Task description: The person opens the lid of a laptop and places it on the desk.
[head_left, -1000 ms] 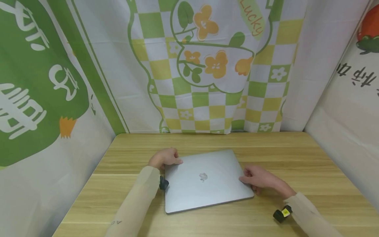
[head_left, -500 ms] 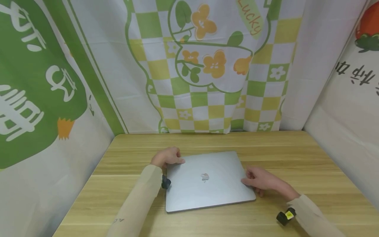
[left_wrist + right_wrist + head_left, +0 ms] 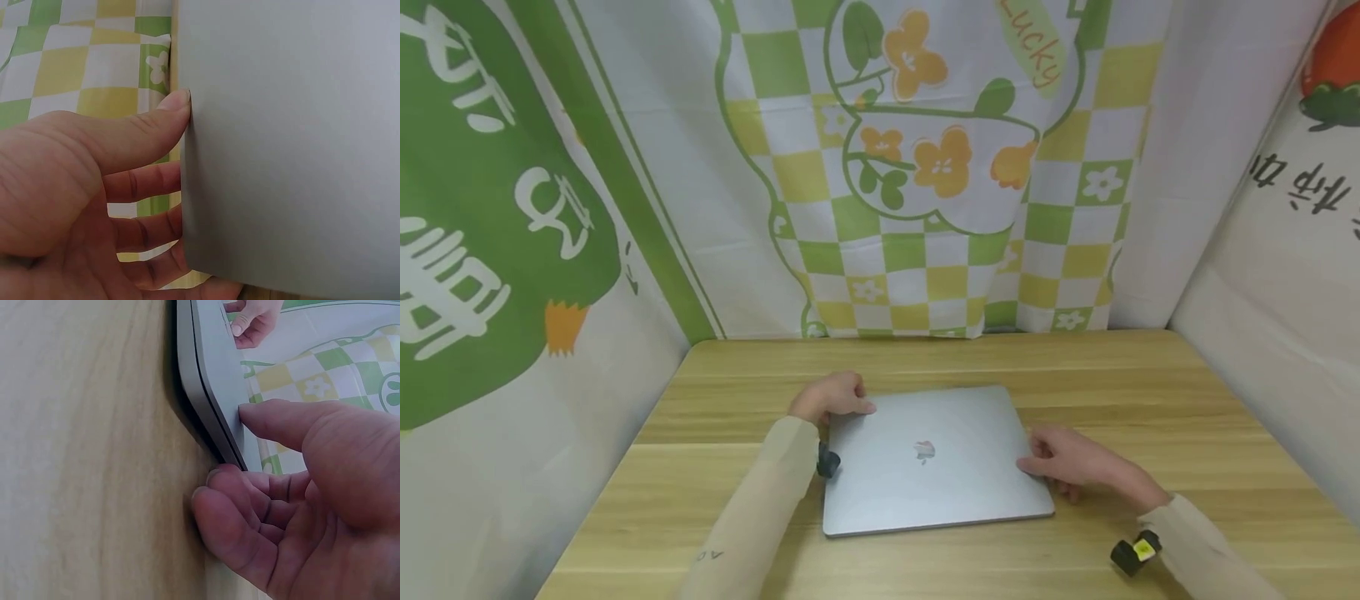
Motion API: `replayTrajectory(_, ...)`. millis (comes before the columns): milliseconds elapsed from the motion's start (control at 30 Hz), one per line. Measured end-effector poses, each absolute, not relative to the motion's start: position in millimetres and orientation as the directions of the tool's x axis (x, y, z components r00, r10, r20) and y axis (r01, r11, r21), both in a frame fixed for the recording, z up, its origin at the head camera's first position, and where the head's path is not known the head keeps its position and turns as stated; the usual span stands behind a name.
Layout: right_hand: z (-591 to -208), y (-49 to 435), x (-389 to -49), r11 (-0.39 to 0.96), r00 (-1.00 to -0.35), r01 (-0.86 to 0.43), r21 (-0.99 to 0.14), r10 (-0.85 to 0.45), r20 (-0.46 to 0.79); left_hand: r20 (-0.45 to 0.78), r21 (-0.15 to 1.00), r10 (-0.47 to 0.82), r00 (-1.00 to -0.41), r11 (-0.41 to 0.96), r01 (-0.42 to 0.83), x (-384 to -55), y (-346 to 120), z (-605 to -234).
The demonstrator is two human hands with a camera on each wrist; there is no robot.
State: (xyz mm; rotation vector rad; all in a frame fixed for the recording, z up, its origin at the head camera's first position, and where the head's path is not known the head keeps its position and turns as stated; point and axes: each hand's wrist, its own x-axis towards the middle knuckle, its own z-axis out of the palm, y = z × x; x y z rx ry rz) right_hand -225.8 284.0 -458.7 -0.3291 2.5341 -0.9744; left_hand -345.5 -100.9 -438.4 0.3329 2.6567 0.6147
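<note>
A closed silver laptop [image 3: 936,479] with an apple logo on its lid lies on the wooden table, turned slightly. My left hand [image 3: 835,395] grips its far left corner, thumb on the lid; in the left wrist view the fingers [image 3: 147,231] curl behind the laptop's edge [image 3: 281,156]. At the right side my right hand [image 3: 1071,458] pinches the edge. The right wrist view shows that thumb [image 3: 281,419] on the lid and the other fingers [image 3: 234,525] curled at the underside, near the tabletop. Both hands are on the laptop [image 3: 215,381] together.
The wooden table [image 3: 737,367] extends around the laptop. A checked green, yellow and white cloth [image 3: 925,275] hangs at its far edge, and printed cloths [image 3: 497,333] flank the left and right sides. Small black cameras [image 3: 1135,552] sit on both wrists.
Held by both hands, the laptop has shifted slightly to the right and turned a little, so its near edge lies more level in view. Both hands moved with it, keeping their grip.
</note>
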Motion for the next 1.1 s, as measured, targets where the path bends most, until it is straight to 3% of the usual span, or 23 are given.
replayTrajectory(1100, -456.0, 293.0, -210.6, 0.736, -0.886, -0.08, -0.672, -0.361, -0.29, -0.302, 0.426, 0.354, -0.885, 0.881, 0.207, -347.8, -83.0, -437.6)
